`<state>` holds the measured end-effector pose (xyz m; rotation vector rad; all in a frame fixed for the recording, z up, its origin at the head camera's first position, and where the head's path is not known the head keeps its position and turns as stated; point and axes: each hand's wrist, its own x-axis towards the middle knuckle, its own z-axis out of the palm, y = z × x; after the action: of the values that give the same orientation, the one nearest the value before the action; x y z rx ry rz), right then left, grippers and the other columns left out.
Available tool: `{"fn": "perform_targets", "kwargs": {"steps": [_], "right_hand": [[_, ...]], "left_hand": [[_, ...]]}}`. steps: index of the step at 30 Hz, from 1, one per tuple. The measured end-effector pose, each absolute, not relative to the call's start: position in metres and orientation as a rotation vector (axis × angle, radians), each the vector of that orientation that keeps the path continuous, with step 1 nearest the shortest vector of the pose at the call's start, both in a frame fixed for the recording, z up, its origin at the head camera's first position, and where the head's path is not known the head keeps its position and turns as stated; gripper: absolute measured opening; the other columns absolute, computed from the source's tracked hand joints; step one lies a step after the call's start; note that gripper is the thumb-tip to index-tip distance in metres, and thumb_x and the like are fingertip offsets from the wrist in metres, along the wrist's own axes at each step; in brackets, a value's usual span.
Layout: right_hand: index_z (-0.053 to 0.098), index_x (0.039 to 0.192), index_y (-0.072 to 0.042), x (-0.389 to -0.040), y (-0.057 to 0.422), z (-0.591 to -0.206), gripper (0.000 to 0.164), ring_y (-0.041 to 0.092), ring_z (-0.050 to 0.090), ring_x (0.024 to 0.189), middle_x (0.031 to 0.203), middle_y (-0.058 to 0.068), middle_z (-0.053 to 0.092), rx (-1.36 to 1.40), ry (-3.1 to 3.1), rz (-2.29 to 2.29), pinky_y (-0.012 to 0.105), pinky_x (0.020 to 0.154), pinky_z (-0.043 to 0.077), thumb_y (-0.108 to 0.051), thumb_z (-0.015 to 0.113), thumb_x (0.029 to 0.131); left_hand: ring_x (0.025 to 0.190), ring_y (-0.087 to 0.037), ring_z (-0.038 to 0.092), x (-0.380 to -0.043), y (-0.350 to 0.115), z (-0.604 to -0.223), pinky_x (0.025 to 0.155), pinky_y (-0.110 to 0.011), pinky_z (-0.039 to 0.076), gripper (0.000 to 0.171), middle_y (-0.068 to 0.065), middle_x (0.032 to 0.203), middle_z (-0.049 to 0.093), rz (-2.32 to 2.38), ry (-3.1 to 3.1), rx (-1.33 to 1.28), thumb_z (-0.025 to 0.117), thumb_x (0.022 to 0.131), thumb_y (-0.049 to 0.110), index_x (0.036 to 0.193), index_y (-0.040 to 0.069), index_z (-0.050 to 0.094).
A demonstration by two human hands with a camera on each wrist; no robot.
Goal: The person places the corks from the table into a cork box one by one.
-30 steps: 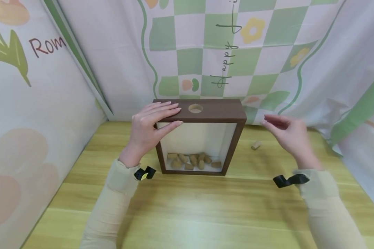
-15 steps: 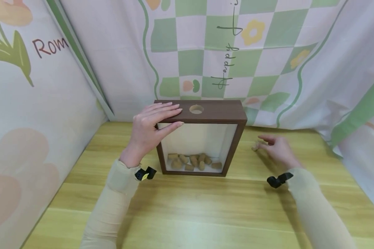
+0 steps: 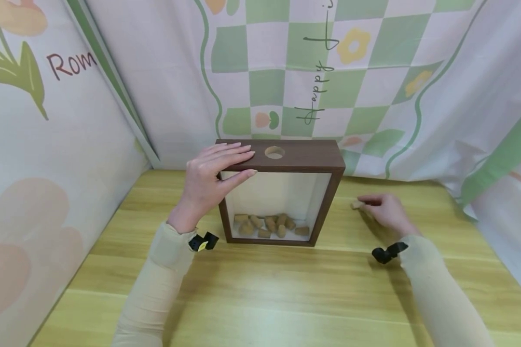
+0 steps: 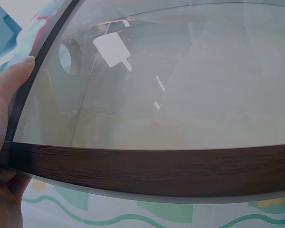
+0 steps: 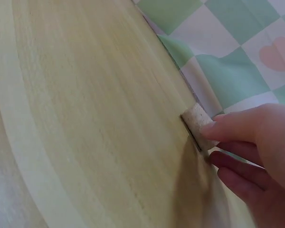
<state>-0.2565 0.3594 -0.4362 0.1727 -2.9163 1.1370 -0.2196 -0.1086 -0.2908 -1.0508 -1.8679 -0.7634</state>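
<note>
A dark brown wooden box frame with a clear front stands upright on the table, a round hole in its top. Several corks lie along its bottom inside. My left hand rests on its top left corner, fingers straight across the top, thumb along the front upper edge. In the left wrist view, the thumb touches the dark edge. To the right of the box, my right hand pinches a single cork between thumb and fingers. That cork is at the tabletop; whether it touches cannot be told.
The light wooden table spreads out in front of the box. A checked green and white curtain hangs close behind the box and reaches the table's back edge. Another printed cloth stands at the left.
My right hand has come down and left to the loose cork on the table, and its thumb and fingers have closed on it. The left hand and the box stay put.
</note>
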Motion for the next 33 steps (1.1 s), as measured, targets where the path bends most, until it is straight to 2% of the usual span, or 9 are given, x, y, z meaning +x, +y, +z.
{"fn": "perform_targets", "kwargs": {"steps": [7, 10, 12, 14, 16, 18, 24, 28, 33], "right_hand": [[0.068, 0.13, -0.001, -0.254, 0.361, -0.437, 0.043, 0.038, 0.058, 0.118, 0.129, 0.024, 0.064, 0.062, -2.867, 1.2, 0.047, 0.101, 0.045, -0.032, 0.068, 0.1], [0.068, 0.13, -0.002, -0.253, 0.358, -0.424, 0.044, 0.032, 0.063, 0.112, 0.126, 0.022, 0.067, 0.081, -2.806, 1.213, 0.031, 0.091, 0.052, -0.034, 0.069, 0.1], [0.07, 0.127, -0.002, -0.253, 0.352, -0.409, 0.042, 0.019, 0.068, 0.101, 0.122, 0.021, 0.069, 0.117, -2.736, 1.172, 0.018, 0.08, 0.052, -0.034, 0.071, 0.098], [0.072, 0.125, -0.003, -0.251, 0.343, -0.388, 0.04, 0.007, 0.068, 0.092, 0.12, 0.02, 0.07, 0.161, -2.669, 1.119, 0.011, 0.072, 0.051, -0.032, 0.072, 0.098], [0.072, 0.126, -0.005, -0.245, 0.331, -0.362, 0.039, -0.001, 0.062, 0.09, 0.121, 0.017, 0.07, 0.188, -2.609, 1.108, 0.01, 0.071, 0.048, -0.033, 0.072, 0.098], [0.072, 0.127, -0.007, -0.238, 0.317, -0.335, 0.039, -0.004, 0.059, 0.095, 0.123, 0.012, 0.069, 0.229, -2.546, 1.113, 0.011, 0.077, 0.047, -0.034, 0.071, 0.098], [0.075, 0.12, -0.002, -0.221, 0.277, -0.267, 0.025, 0.01, 0.062, 0.107, 0.115, 0.003, 0.071, 0.481, -2.225, 1.17, 0.019, 0.1, 0.046, -0.01, 0.074, 0.096], [0.076, 0.117, -0.001, -0.21, 0.255, -0.237, 0.025, 0.014, 0.063, 0.107, 0.113, 0.004, 0.071, 0.565, -2.121, 1.18, 0.022, 0.1, 0.048, -0.002, 0.075, 0.092], [0.078, 0.115, -0.005, -0.199, 0.231, -0.217, 0.025, 0.013, 0.063, 0.106, 0.111, 0.002, 0.073, 0.596, -2.108, 1.153, 0.023, 0.101, 0.048, -0.004, 0.079, 0.09]], "left_hand": [[0.117, -0.022, 0.066, -0.219, -0.109, -0.29, 0.108, -0.037, 0.045, 0.036, -0.007, 0.118, 0.073, -0.774, -1.869, -1.052, 0.086, 0.085, 0.021, 0.117, 0.007, 0.078], [0.117, -0.022, 0.066, -0.219, -0.109, -0.29, 0.108, -0.037, 0.045, 0.036, -0.007, 0.119, 0.073, -0.777, -1.871, -1.054, 0.086, 0.085, 0.021, 0.117, 0.007, 0.078], [0.117, -0.023, 0.066, -0.22, -0.109, -0.291, 0.108, -0.037, 0.045, 0.036, -0.007, 0.119, 0.073, -0.778, -1.87, -1.054, 0.086, 0.085, 0.021, 0.117, 0.007, 0.078], [0.116, -0.023, 0.067, -0.22, -0.109, -0.291, 0.108, -0.037, 0.045, 0.036, -0.007, 0.119, 0.073, -0.776, -1.869, -1.052, 0.086, 0.085, 0.021, 0.117, 0.007, 0.078], [0.115, -0.024, 0.067, -0.22, -0.109, -0.291, 0.107, -0.037, 0.045, 0.036, -0.007, 0.118, 0.073, -0.773, -1.869, -1.05, 0.086, 0.085, 0.021, 0.117, 0.007, 0.078], [0.115, -0.024, 0.067, -0.22, -0.109, -0.291, 0.107, -0.037, 0.045, 0.036, -0.007, 0.118, 0.073, -0.77, -1.87, -1.048, 0.086, 0.085, 0.021, 0.117, 0.007, 0.078], [0.117, -0.022, 0.066, -0.219, -0.109, -0.291, 0.108, -0.037, 0.045, 0.036, -0.007, 0.119, 0.073, -0.764, -1.875, -1.048, 0.086, 0.085, 0.022, 0.117, 0.008, 0.078], [0.116, -0.022, 0.066, -0.219, -0.109, -0.291, 0.107, -0.038, 0.045, 0.036, -0.007, 0.118, 0.073, -0.768, -1.868, -1.052, 0.086, 0.085, 0.022, 0.117, 0.007, 0.078], [0.116, -0.023, 0.067, -0.219, -0.108, -0.29, 0.107, -0.038, 0.046, 0.036, -0.007, 0.118, 0.073, -0.769, -1.862, -1.056, 0.086, 0.084, 0.021, 0.117, 0.007, 0.078]]}}
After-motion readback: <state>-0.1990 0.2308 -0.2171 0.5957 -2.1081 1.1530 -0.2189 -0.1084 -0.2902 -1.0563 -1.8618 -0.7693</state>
